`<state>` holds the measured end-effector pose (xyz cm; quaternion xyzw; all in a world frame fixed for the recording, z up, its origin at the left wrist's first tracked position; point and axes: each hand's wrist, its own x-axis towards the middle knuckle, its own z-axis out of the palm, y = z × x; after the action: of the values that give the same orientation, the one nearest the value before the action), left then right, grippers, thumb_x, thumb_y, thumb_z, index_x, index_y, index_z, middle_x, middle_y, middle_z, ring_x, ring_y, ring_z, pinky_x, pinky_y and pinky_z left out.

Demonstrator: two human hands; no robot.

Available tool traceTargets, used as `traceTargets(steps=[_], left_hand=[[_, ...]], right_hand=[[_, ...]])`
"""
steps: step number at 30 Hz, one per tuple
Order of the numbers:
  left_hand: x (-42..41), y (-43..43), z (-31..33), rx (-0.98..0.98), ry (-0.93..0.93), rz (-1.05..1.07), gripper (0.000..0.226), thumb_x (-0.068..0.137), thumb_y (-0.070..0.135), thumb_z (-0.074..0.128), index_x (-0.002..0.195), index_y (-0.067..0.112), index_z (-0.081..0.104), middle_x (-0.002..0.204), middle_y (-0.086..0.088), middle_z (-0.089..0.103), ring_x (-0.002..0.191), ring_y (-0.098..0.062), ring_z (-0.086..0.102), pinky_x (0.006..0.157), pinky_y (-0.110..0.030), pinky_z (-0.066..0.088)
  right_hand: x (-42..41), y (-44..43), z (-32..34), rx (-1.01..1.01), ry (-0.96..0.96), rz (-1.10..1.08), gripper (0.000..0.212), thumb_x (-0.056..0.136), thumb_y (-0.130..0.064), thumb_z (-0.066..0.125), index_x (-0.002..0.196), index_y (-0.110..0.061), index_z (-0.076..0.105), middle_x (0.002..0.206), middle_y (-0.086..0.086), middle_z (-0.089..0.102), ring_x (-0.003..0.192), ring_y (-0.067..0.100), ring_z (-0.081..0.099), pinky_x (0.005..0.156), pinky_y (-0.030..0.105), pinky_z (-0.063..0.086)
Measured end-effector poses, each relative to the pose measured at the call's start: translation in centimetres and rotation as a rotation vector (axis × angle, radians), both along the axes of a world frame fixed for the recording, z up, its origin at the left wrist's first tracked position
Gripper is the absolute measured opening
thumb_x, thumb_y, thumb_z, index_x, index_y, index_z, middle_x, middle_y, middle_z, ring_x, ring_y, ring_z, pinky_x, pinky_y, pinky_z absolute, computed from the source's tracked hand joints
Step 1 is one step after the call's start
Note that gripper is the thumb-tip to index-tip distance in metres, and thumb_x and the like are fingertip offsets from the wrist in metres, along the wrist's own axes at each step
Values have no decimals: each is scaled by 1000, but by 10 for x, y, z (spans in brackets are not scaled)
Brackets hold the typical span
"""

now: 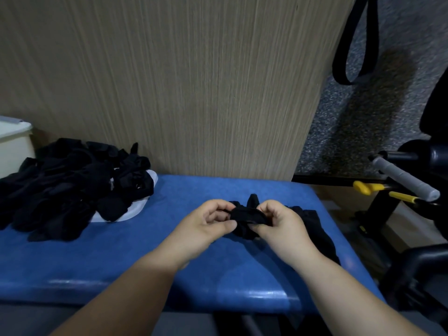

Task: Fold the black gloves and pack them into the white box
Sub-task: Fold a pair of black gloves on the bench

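Glove is bunched between both hands, just above the blue table near its right end. Its long axis runs side to side, from the left hand to the right hand, and one loose tip pokes up on the far side. The fingers of both hands are curled and clamped on it, each hand pinching one end, so the cloth lies directly between the two grips.

The fold looks partly made rather than finished. The white box stands at the far left edge, well apart from the hands. A pile of black gloves lies between the box and the hands. The left hand is nearer, so the packed bundle would likely travel leftward over that pile.

More black cloth lies on the table just beside the right wrist. Whether it joins the held glove cannot be told.
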<state>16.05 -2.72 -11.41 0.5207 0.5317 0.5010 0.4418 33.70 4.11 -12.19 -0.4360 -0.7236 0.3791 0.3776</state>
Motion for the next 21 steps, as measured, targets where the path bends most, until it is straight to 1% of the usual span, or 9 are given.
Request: traceTargets(steps=[3, 5, 7, 9, 11, 13, 17, 19, 21], left_hand=[[0, -1, -1, 40, 51, 20, 16, 83, 6, 69, 93, 16, 61, 83, 5, 63, 75, -7, 56, 73, -21, 46], [1, 0, -1, 52, 78, 48, 16, 82, 2, 69, 86, 13, 57, 76, 8, 61, 72, -7, 55, 69, -20, 46], [0, 2, -2, 63, 61, 96, 18, 81, 0, 69, 81, 12, 56, 73, 4, 60, 72, -11, 55, 71, -26, 45], [-3, 3, -4, 62, 27, 150, 18, 81, 2, 71, 77, 12, 56, 73, -3, 60, 73, -17, 56, 73, -35, 44], [-4, 4, -4, 59, 2, 186, 15, 81, 5, 72, 78, 8, 58, 73, -8, 63, 72, -21, 59, 73, -39, 46], [-3, 3, -3, 60, 4, 208, 10, 81, 6, 71, 81, 6, 61, 73, -11, 66, 71, -22, 62, 73, -42, 49], [-2, 0, 1, 45, 17, 185, 7, 81, 8, 70, 87, 10, 68, 83, -13, 70, 76, -24, 66, 79, -45, 53], [-1, -2, 3, 11, -44, 95, 11, 80, 10, 66, 90, 12, 69, 91, -12, 71, 84, -25, 67, 81, -41, 54], [0, -2, 3, -31, -86, 27, 17, 86, 6, 55, 94, 14, 69, 95, -4, 71, 88, -16, 67, 80, -31, 53]], right_hand=[[-1, -2, 1, 41, -32, 16, 23, 75, -7, 75, 72, -25, 61, 73, -2, 67, 72, 18, 64, 73, 37, 55], [-1, -4, 3, 18, -17, 74, 22, 74, -6, 75, 74, -25, 64, 74, 0, 67, 74, 19, 64, 76, 40, 54], [-1, -6, 7, -62, 51, 174, 19, 72, -7, 72, 78, -25, 67, 76, 4, 68, 74, 25, 64, 80, 46, 54], [0, -7, 10, -169, 127, 288, 21, 69, -11, 65, 84, -25, 70, 76, 3, 68, 71, 19, 61, 78, 42, 52], [2, -7, 12, -214, 133, 367, 26, 70, -13, 63, 91, -26, 72, 76, 1, 67, 72, 15, 58, 74, 34, 48], [3, -7, 10, -162, 75, 384, 26, 74, -15, 67, 96, -29, 72, 80, 3, 64, 75, 16, 56, 75, 34, 47], [2, -6, 9, -105, 47, 360, 19, 78, -9, 75, 85, -25, 70, 77, 4, 58, 74, 16, 55, 75, 35, 47], [2, -4, 8, -98, 64, 324, 20, 77, -7, 76, 77, -25, 68, 71, 2, 57, 69, 14, 53, 70, 30, 45], [3, -3, 8, -97, 85, 276, 18, 77, -7, 77, 75, -21, 66, 68, 3, 59, 66, 14, 54, 68, 30, 45]])
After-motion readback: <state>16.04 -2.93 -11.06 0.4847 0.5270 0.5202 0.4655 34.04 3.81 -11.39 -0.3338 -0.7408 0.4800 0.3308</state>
